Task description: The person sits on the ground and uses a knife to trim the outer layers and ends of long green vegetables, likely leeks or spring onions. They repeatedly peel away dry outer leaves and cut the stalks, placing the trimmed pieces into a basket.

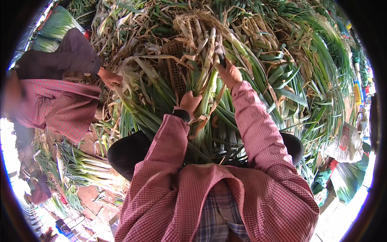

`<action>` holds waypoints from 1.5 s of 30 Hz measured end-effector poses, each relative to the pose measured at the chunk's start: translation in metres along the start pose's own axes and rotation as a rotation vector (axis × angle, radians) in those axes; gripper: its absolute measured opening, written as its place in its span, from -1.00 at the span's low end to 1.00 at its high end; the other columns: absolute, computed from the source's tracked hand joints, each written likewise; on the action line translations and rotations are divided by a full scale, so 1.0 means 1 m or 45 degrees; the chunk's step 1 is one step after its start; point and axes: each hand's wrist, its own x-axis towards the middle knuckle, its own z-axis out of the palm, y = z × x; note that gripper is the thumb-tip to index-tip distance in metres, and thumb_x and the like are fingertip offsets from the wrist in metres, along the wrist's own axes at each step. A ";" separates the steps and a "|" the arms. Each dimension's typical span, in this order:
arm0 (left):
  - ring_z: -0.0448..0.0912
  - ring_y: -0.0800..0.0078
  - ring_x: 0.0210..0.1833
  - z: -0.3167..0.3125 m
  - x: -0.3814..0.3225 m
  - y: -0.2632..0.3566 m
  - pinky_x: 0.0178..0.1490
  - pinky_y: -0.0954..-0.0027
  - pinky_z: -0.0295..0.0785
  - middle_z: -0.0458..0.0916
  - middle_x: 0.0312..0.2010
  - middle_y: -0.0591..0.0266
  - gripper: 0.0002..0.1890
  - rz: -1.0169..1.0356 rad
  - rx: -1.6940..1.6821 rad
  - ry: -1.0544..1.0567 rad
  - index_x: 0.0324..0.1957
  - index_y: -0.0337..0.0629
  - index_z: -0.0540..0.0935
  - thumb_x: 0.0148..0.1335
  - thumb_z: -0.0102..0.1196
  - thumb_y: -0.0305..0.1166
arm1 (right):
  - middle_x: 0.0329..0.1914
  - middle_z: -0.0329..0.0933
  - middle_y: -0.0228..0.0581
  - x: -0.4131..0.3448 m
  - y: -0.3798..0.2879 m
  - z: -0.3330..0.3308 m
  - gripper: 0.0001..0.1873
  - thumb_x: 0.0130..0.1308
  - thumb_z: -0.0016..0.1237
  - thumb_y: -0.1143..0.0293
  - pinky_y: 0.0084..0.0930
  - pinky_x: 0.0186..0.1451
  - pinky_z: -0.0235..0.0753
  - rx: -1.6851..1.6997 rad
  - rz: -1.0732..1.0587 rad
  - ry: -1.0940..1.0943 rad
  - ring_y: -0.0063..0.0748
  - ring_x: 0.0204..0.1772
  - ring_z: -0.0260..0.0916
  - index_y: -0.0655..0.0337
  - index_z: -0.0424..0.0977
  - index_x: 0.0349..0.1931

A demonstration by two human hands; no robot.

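Note:
Several leeks or large green onions [210, 51] lie lengthwise before me, their pale stems pointing away from me and their green leaves towards my lap. My left hand [191, 102] is closed around the leaves and lower stems of some of them. In my right hand [230, 74] is a tool with a dark handle [222, 60]; its far end is blurred beside the stems, so its kind cannot be told. Dry brown outer leaves [202, 127] hang from the held stalks. A dark perforated plastic crate [177, 68] shows partly among the stalks, left of the held ones.
A co-worker's hand [111, 79] touches leeks at the left. Heaped stalks with roots [196, 18] and dry leaves lie ahead. More trimmed-looking leeks [90, 169] lie on the ground at lower left. A white sack [347, 145] and tied green bundles [347, 180] are at right.

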 end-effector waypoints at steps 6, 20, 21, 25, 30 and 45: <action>0.64 0.21 -0.26 -0.039 -0.018 0.036 -0.14 0.18 0.48 0.65 -0.31 -0.06 -0.51 0.099 0.024 -0.054 -0.06 -0.45 0.54 0.11 0.31 -0.22 | -0.32 0.54 -0.19 -0.075 0.008 -0.013 -0.34 0.35 -0.06 0.01 -0.29 -0.17 0.47 0.105 -0.165 -0.208 -0.32 -0.32 0.46 0.22 0.27 0.34; 0.66 0.43 -0.15 -0.100 -0.041 0.065 -0.05 0.38 0.57 0.70 -0.13 0.20 -0.64 -0.332 -0.861 -0.494 0.03 -0.25 0.62 0.28 0.20 -0.24 | 0.03 0.56 0.22 -0.263 0.010 -0.021 -0.30 0.40 -0.03 0.05 -0.29 0.21 0.45 0.256 -0.222 -0.369 0.08 0.17 0.53 0.30 0.18 0.40; 0.66 0.42 -0.15 -0.102 -0.038 0.065 -0.06 0.38 0.58 0.70 -0.13 0.19 -0.65 -0.369 -0.796 -0.513 0.00 -0.26 0.62 0.24 0.25 -0.28 | 0.03 0.55 0.25 -0.274 0.004 -0.017 -0.29 0.39 -0.02 0.05 -0.27 0.17 0.47 0.242 -0.309 -0.298 0.05 0.13 0.56 0.32 0.18 0.39; 0.66 0.43 -0.33 -0.102 -0.042 0.077 -0.19 0.37 0.60 0.70 -0.29 0.19 -0.58 -0.399 -0.802 -0.413 -0.03 -0.36 0.59 0.14 0.37 -0.33 | 0.00 0.56 0.08 -0.244 0.000 -0.008 -0.32 0.38 0.00 0.16 -0.40 0.16 0.44 0.219 -0.002 -0.237 -0.24 0.09 0.53 0.37 0.19 0.38; 0.58 0.52 -0.15 -0.087 -0.046 0.044 -0.08 0.35 0.51 0.62 -0.14 0.29 -0.37 -0.161 -0.663 -0.246 0.11 -0.31 0.52 0.09 0.41 -0.15 | 0.13 0.48 0.30 -0.247 0.004 0.011 -0.31 0.34 -0.01 0.12 -0.19 0.20 0.46 0.076 -0.303 -0.144 0.22 0.16 0.47 0.29 0.20 0.39; 0.58 0.47 -0.03 -0.075 -0.049 0.002 0.06 0.43 0.48 0.59 0.01 0.25 -0.50 -0.296 -1.046 -0.421 0.25 -0.26 0.46 0.40 0.10 -0.15 | -0.17 0.61 0.16 -0.058 0.008 0.031 -0.36 0.35 -0.14 0.01 -0.07 -0.04 0.52 -0.114 -0.214 -0.025 0.21 -0.08 0.57 0.18 0.24 0.33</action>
